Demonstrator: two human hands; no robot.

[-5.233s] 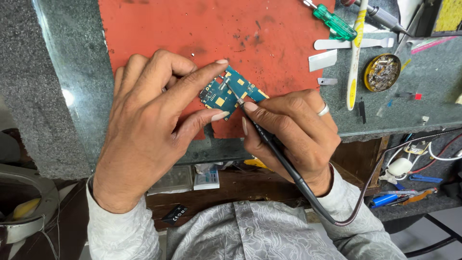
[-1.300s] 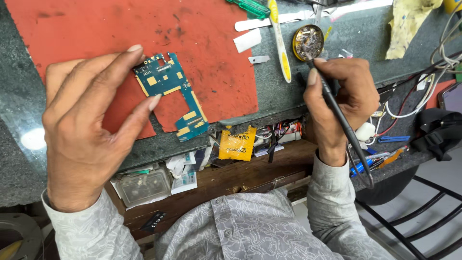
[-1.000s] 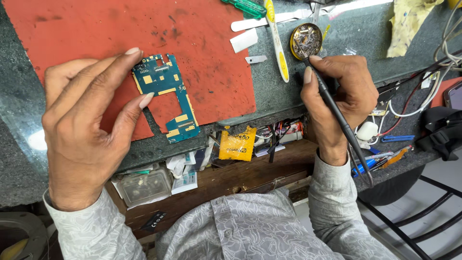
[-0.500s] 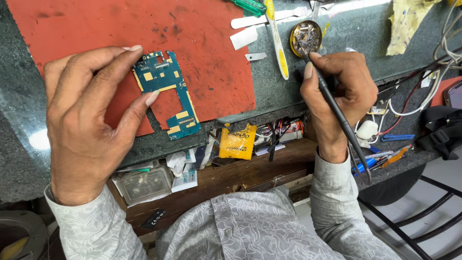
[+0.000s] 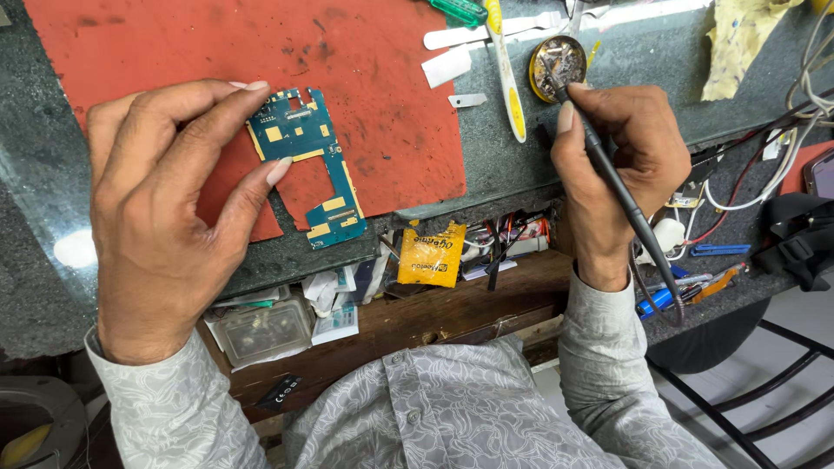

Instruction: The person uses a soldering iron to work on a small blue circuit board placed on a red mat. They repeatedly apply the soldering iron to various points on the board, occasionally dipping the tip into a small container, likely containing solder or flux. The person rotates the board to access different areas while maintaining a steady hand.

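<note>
Circuit board (image 5: 306, 165) now pinned on the red mat (image 5: 217, 52) by left hand (image 5: 165, 217), while right hand (image 5: 621, 156), gripping the soldering iron (image 5: 621, 195), has moved off to the flux tin (image 5: 559, 61).

Dark stone bench (image 5: 52, 174), red mat (image 5: 261, 52), yellow cloth (image 5: 738, 39), round tin (image 5: 556, 61)

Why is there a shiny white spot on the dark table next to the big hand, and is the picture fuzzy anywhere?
Head view: the white spot is lamp glare bouncing off the polished dark countertop beside the left hand. Head view: the circuit board and right hand look sharp; edges bend slightly, as through a wide lens.
</note>
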